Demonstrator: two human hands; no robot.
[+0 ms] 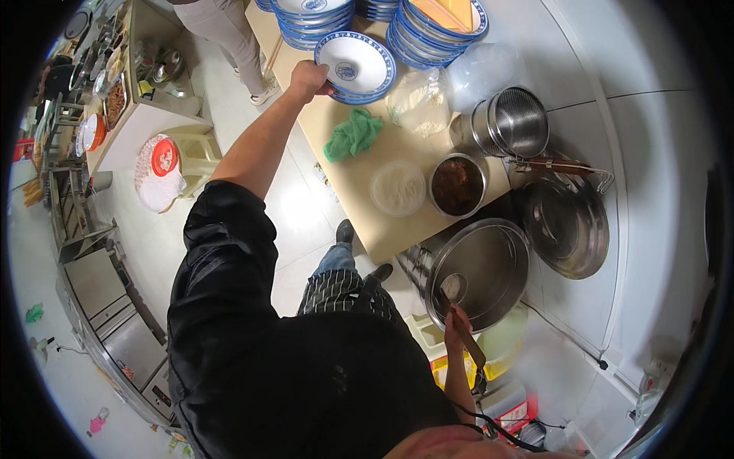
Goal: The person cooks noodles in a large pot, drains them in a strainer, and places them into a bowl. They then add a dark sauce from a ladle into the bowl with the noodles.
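My left hand (310, 79) grips the rim of a white bowl with a blue patterned edge (356, 64) near the far end of the table; at least one more rim shows beneath it. Down at the right, my right hand (458, 328) is closed around the handle of a metal ladle (452, 287), whose round cup hangs inside a large steel pot (487, 269). Between the hands, a crumpled green cloth (352, 135), a clear round tub with pale contents (398, 188) and a steel container of dark brown paste (457, 185) stand on the table.
Stacks of blue-rimmed dishes (314, 26) line the table's (378, 235) far end, beside a plastic bag of pale powder (421, 106). Mesh strainers (518, 121) and a large metal lid (565, 226) are by the wall. Another person's legs (229, 40) show at the upper left, near a plastic stool (195, 152).
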